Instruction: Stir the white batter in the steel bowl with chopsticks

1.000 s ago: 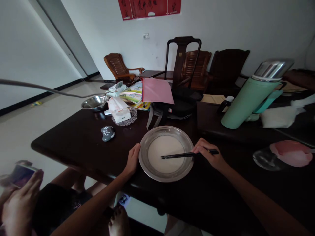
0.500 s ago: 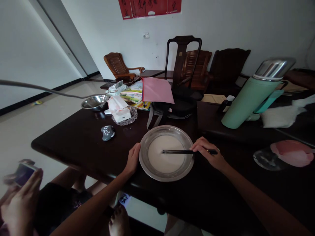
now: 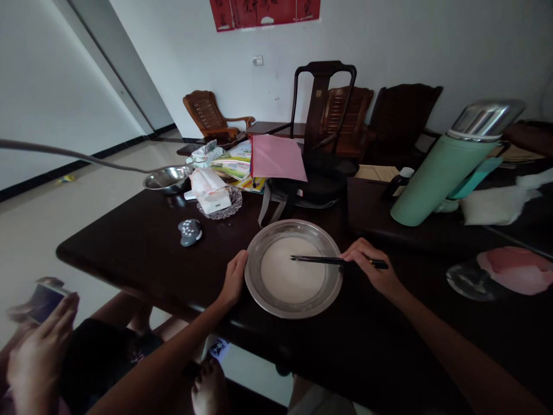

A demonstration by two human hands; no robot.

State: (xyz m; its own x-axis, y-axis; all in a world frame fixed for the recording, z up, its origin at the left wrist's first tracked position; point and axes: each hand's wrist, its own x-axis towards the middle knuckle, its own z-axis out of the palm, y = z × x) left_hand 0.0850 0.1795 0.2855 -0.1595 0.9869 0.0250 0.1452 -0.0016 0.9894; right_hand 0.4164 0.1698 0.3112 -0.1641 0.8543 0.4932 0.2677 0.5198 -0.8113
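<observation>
A round metal bowl (image 3: 254, 282) stands on the dark table, holding a whitish, smooth liquid (image 3: 291, 282). At its left side, my left hand (image 3: 235, 274) grips the rim, thumb near the edge and the other fingers partly hidden. My right hand (image 3: 371, 265) is closed around a pair of black chopsticks (image 3: 319, 260) over the bowl's right rim. Their tips point left and reach the middle of the liquid; how deep they go I cannot tell.
A grey patterned object (image 3: 190, 232), tissue pack (image 3: 211, 193) on a glass dish, second metal bowl (image 3: 166, 180) and pink pouch (image 3: 279, 157) lie beyond. A green thermos (image 3: 440, 178) stands right, near a pink-lidded container (image 3: 514, 270). Another person's hand (image 3: 43, 351) holds a phone at left.
My right hand has shifted slightly right, and the chopstick tips have moved a little up and right within the liquid. My left hand stays on the rim.
</observation>
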